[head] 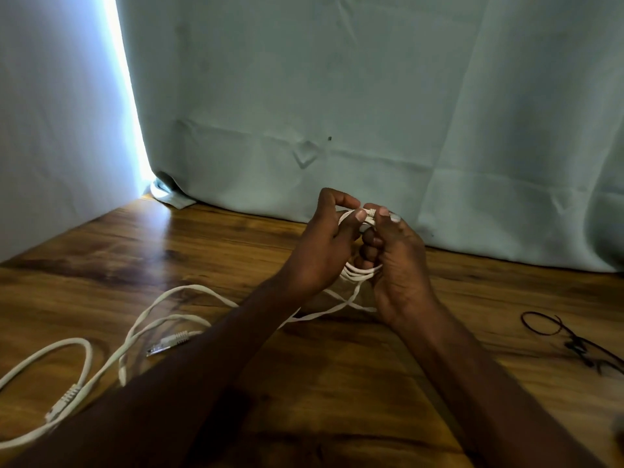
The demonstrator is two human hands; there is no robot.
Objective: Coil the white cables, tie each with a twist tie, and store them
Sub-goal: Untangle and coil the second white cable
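White cable (359, 273) coiled between left hand (324, 244) and right hand (395, 261), both clamped on loops; tail trailing toward desk's (236, 251) left edge.

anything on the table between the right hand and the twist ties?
Nothing visible does. The right hand grips the coil of white cable together with the left hand. The dark twist ties lie on the wooden table to its right, with only bare tabletop between. Loose cable trails off to the left, away from that path.
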